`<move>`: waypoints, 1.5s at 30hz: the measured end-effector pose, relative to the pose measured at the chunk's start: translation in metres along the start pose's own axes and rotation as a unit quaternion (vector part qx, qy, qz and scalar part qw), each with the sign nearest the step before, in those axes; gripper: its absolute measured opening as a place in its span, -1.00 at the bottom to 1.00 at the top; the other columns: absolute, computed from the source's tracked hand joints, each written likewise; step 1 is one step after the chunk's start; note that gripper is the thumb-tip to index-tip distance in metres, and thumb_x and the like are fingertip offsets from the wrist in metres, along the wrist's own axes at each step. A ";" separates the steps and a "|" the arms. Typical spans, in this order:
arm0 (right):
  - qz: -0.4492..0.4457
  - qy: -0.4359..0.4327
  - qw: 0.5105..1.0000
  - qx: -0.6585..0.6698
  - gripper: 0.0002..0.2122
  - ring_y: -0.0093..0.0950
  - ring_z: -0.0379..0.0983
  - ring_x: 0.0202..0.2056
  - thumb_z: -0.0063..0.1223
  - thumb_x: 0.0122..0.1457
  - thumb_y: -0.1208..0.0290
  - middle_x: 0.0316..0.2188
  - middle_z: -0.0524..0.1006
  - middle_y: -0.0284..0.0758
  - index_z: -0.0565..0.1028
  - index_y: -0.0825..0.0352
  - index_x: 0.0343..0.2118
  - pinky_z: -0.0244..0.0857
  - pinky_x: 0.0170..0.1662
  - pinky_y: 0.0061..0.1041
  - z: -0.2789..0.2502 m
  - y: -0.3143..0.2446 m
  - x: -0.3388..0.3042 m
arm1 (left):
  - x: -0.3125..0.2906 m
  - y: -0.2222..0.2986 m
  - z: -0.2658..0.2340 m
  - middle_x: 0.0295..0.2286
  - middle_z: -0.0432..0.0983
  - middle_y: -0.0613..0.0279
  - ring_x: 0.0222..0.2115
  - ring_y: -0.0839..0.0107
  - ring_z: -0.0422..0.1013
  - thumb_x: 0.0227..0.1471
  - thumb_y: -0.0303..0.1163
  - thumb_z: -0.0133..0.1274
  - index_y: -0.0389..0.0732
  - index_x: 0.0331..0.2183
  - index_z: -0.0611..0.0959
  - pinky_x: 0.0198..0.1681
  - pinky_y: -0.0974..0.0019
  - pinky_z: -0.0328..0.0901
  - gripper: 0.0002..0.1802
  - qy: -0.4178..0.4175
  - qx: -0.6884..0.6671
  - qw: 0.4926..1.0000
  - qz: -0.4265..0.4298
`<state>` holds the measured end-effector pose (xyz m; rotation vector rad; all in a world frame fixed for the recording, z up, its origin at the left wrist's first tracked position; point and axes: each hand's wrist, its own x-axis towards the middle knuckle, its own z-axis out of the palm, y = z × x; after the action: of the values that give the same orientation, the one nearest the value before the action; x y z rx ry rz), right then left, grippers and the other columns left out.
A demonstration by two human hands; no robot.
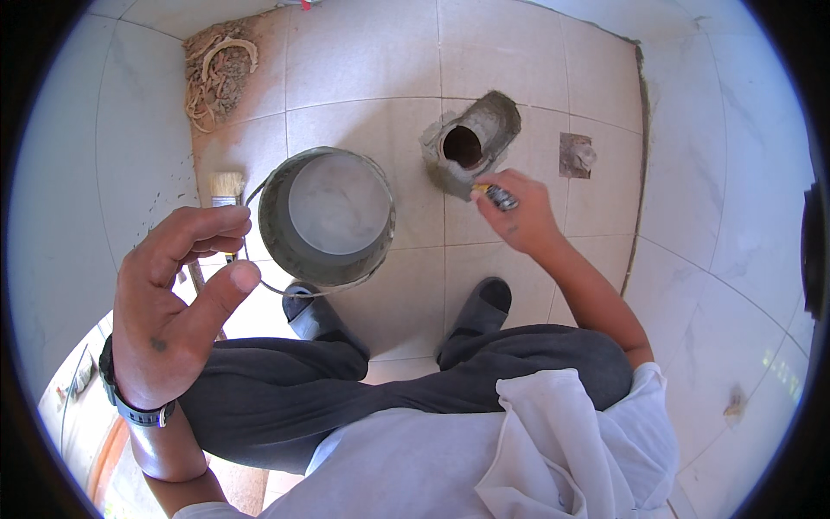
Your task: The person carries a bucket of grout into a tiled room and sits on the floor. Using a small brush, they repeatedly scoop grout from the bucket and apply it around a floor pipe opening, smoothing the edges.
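Observation:
My right hand (527, 212) is closed round a small tool with a black and yellow handle (499, 197). Its working end is hard to make out. Just beyond it, a round pipe opening (461, 147) sits in the tiled floor, ringed by wet grey mortar (500, 121). My left hand (177, 298) is raised to the left of the bucket (270, 246), fingers curved and thumb apart, with nothing seen between them. Cloudy grey water (339, 203) fills much of the bucket. Behind my left hand, a paintbrush (226, 189) with pale bristles is partly hidden.
Rubble and fibre scraps (220, 82) lie in the far left corner. A square cut-out with a pale fitting (577, 156) is in the floor at right. The wire bucket handle (277, 292) hangs down. My slippered feet (484, 303) stand close by, between tiled walls (692, 164).

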<state>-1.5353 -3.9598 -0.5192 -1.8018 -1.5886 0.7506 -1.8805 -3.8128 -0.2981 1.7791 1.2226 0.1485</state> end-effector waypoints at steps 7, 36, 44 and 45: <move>0.027 0.055 0.998 -0.016 -0.80 -0.12 0.58 -0.39 0.29 0.15 0.40 -0.40 0.59 -0.11 0.63 0.33 -0.20 0.46 -0.29 -0.31 -0.009 0.008 0.006 | -0.001 0.001 0.002 -0.22 0.63 0.01 -0.16 0.22 0.56 0.10 -0.22 0.31 -0.34 -0.05 0.67 -0.01 0.17 0.40 -0.53 -0.002 0.014 1.000 0.011; 0.027 -0.026 0.999 -0.013 -0.79 -0.17 0.61 -0.35 0.30 0.14 0.35 -0.37 0.63 -0.13 0.65 0.34 -0.21 0.46 -0.23 -0.35 -0.020 0.051 -0.008 | -0.003 0.008 0.000 -0.18 0.62 0.01 -0.10 0.19 0.56 0.19 -0.02 0.22 -0.31 -0.02 0.65 0.08 0.14 0.40 -0.44 -0.023 0.038 0.999 0.023; -0.008 -0.033 0.999 -0.033 -0.81 -0.11 0.58 -0.35 0.27 0.15 0.38 -0.36 0.61 -0.14 0.64 0.31 -0.20 0.46 -0.24 -0.32 -0.033 0.026 0.010 | -0.007 0.008 0.002 -0.21 0.63 0.00 -0.14 0.24 0.56 0.13 -0.25 0.29 -0.35 -0.05 0.67 0.03 0.18 0.40 -0.56 -0.004 0.006 1.000 0.020; -0.015 -0.021 0.999 -0.029 -0.81 -0.11 0.58 -0.34 0.27 0.15 0.38 -0.36 0.61 -0.14 0.64 0.31 -0.20 0.46 -0.24 -0.32 -0.033 0.025 0.013 | -0.007 0.008 0.002 -0.21 0.63 0.00 -0.14 0.24 0.56 0.13 -0.25 0.29 -0.35 -0.05 0.67 0.04 0.18 0.40 -0.56 -0.002 0.007 1.000 0.019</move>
<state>-1.4929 -3.9518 -0.5171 -1.8096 -1.6784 0.7400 -1.8777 -3.8197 -0.2903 1.8137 1.1900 0.1586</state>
